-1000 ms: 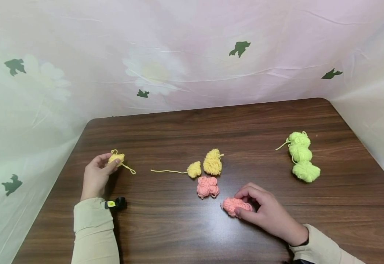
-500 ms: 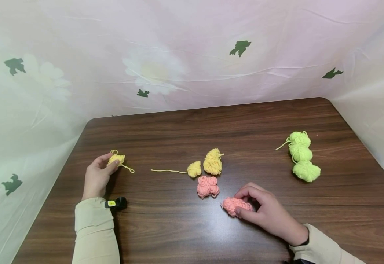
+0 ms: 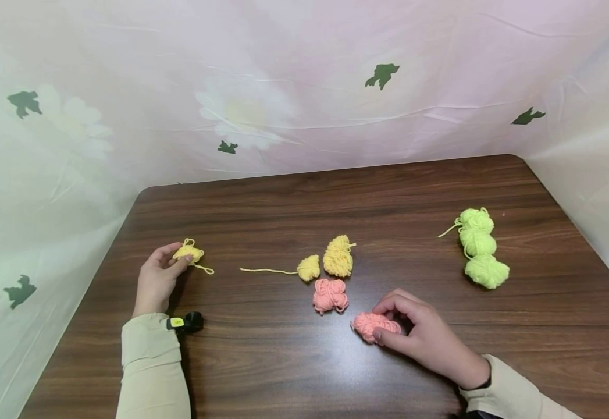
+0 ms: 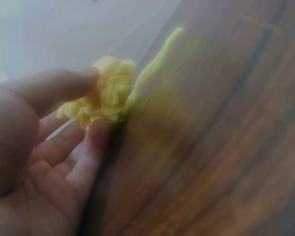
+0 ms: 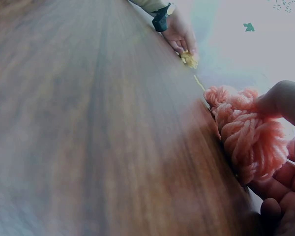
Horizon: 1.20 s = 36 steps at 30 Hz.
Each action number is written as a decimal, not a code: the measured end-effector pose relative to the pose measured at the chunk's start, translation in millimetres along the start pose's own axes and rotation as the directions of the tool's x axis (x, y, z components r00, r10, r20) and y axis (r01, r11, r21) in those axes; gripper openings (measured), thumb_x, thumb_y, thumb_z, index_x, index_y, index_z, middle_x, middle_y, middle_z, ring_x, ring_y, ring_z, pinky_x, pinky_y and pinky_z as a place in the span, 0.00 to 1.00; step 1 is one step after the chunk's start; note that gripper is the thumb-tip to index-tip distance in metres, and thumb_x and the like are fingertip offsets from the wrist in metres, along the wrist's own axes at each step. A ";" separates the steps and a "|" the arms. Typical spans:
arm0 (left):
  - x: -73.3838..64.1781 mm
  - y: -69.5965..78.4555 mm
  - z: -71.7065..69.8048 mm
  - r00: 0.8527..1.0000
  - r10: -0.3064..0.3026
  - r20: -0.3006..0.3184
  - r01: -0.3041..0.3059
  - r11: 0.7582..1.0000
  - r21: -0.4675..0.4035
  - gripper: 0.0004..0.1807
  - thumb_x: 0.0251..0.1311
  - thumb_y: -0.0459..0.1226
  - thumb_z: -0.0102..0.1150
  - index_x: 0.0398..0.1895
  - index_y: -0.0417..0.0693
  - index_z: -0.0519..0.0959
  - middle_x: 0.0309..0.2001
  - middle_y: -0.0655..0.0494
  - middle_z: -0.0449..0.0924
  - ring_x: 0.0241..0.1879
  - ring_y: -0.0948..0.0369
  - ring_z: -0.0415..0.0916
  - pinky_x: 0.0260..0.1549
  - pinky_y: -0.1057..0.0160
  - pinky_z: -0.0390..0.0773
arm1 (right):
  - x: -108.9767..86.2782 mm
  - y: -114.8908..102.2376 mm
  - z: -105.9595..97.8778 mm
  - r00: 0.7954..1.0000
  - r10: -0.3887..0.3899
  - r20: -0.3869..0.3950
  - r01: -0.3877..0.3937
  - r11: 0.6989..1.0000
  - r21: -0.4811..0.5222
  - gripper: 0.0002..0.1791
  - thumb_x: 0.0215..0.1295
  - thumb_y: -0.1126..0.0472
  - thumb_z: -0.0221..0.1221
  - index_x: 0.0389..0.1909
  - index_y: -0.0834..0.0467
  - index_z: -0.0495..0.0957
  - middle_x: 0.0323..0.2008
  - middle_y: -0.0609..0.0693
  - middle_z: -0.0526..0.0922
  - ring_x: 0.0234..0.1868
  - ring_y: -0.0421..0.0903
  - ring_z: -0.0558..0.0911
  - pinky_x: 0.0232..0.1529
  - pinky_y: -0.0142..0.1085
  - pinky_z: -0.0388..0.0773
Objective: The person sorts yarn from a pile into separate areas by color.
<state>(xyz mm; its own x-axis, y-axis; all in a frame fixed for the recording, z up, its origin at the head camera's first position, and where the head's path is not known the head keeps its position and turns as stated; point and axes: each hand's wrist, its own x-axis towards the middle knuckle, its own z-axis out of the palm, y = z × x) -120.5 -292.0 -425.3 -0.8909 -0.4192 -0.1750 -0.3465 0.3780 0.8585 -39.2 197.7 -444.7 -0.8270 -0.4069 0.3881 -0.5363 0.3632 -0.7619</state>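
Right hand [image 3: 431, 342] part-hides held pink yarn [image 3: 367, 326] — left hand [image 3: 156, 280], yellow yarn [image 3: 189, 251].

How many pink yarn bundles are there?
2. The held bundle is in the fingers of the right hand; the loose bundle lies on the table, left of it and slightly farther from the person.

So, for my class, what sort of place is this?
Probably a screened-off indoor workspace: a wood-grain table, pale flower-printed sheeting behind it and at its sides, and small yarn bundles for handwork.
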 end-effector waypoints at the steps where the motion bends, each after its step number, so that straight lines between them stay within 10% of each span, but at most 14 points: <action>1: -0.1 -0.3 0.3 1.000 0.002 -0.003 -0.002 1.000 -0.002 0.30 0.67 0.42 0.63 0.70 0.45 0.69 0.65 0.48 0.71 0.54 0.63 0.72 0.42 0.79 0.75 | -0.1 -0.1 -0.1 1.000 0.000 0.000 0.000 1.000 0.000 0.20 0.50 0.64 0.75 0.42 0.45 0.81 0.39 0.37 0.80 0.37 0.36 0.78 0.40 0.27 0.74; 36: -4.9 13.6 3.2 0.982 0.158 -0.106 -0.179 0.957 -0.230 0.24 0.64 0.32 0.65 0.63 0.47 0.74 0.63 0.50 0.76 0.58 0.60 0.73 0.44 0.77 0.76 | -1.2 1.5 0.8 1.000 0.004 -0.003 -0.004 1.000 0.015 0.21 0.49 0.65 0.75 0.42 0.45 0.81 0.39 0.38 0.80 0.36 0.36 0.77 0.38 0.27 0.73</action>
<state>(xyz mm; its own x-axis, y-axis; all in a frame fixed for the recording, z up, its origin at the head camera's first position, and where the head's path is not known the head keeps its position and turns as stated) -121.8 -282.1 -414.2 -0.8980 -0.4397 0.0148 -0.1048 0.2465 0.9634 -38.9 198.1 -446.7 -0.8295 -0.4029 0.3868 -0.5305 0.3518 -0.7712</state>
